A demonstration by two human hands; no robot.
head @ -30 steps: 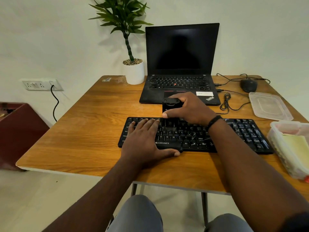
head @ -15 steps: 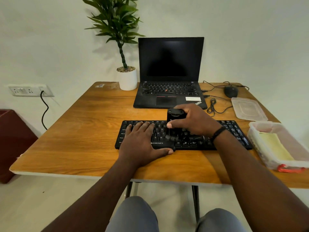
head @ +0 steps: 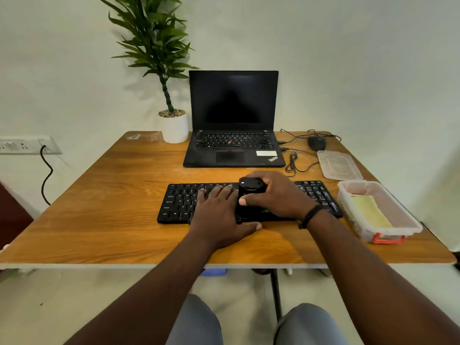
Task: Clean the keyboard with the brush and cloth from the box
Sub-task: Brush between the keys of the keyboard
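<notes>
Right hand (head: 278, 195) grips a black brush (head: 250, 192) on the black keyboard (head: 179, 202), tabletop centre; left hand (head: 219, 212) lies flat, steadying it. Best: short, light strokes along rows. Cloth (head: 371, 211) waits boxed at three o'clock.

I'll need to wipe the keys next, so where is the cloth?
The yellow cloth lies inside the open clear box at the table's right edge, just right of the keyboard, with the box's lid behind it.

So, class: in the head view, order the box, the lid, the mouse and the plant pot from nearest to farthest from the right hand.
From the right hand:
1. Box, right.
2. Lid, right, behind the box.
3. Mouse, far right.
4. Plant pot, far left.
</notes>
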